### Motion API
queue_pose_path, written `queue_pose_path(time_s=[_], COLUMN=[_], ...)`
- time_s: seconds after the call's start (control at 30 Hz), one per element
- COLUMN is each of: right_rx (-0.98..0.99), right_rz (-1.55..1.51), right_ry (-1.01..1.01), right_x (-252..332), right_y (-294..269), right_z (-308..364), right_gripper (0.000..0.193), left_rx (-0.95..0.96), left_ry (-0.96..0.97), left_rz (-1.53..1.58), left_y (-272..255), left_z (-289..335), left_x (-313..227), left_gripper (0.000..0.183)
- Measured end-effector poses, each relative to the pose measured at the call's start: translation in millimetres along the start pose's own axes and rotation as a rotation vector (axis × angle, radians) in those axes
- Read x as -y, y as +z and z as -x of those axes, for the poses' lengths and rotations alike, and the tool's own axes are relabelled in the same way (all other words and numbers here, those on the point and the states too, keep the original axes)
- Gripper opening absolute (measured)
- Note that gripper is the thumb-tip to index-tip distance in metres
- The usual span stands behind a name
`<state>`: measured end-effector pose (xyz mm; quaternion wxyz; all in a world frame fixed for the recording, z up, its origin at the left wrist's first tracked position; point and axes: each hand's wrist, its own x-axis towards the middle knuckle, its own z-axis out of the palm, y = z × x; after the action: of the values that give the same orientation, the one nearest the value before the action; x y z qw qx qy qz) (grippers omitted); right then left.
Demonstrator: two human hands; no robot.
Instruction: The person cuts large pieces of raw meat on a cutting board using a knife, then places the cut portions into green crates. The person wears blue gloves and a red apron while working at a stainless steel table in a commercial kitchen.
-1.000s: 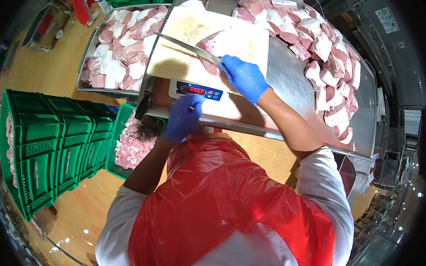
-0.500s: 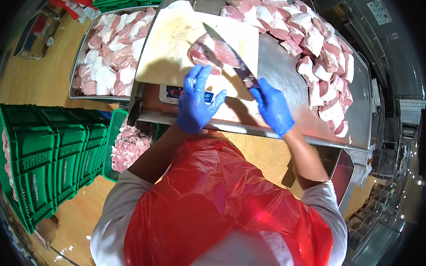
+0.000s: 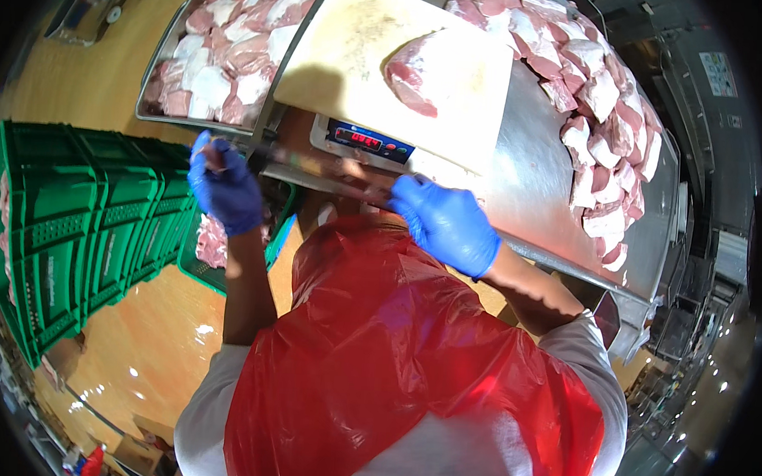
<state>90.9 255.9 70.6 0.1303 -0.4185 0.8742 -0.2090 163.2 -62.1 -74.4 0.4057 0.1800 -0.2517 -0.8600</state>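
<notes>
Left hand (image 3: 231, 196), ten o'clock, pinches a meat scrap (image 3: 215, 156); right hand (image 3: 448, 227) closes around a knife (image 3: 345, 179), likely for control.

Hard, bright light on the table (image 3: 534, 151), dimmer surroundings toward the right.
The right part of the board (image 3: 347, 49) washes out to white; a shadow darkens its lower left. The knife (image 3: 324, 173) is smeared by motion blur. Glare spots dot the floor (image 3: 164, 339), sheen streaks the apron (image 3: 376, 340), and fisheye distortion bends edges toward a black rim.
</notes>
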Motion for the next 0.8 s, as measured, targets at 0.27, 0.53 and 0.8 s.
queue_pose_path(time_s=[0.27,0.53,0.8], right_rx=[-0.362,-0.461,-0.728], right_rz=[0.145,0.067,-0.038], right_ry=[0.087,0.034,0.083], right_x=[-122.5,-106.9,-115.6], right_y=[-16.4,-23.7,-30.4], right_z=[-11.1,-71.1,-62.9], right_gripper=[0.012,0.016,0.017], left_rx=[0.290,0.287,0.836], left_ry=[0.264,0.443,0.514], left_rz=[-2.356,-1.716,-1.193], left_y=[-263.1,-32.3,108.1], left_z=[7.0,-28.4,6.0], left_x=[-124.2,-45.0,83.6], left_gripper=[0.049,0.023,0.045])
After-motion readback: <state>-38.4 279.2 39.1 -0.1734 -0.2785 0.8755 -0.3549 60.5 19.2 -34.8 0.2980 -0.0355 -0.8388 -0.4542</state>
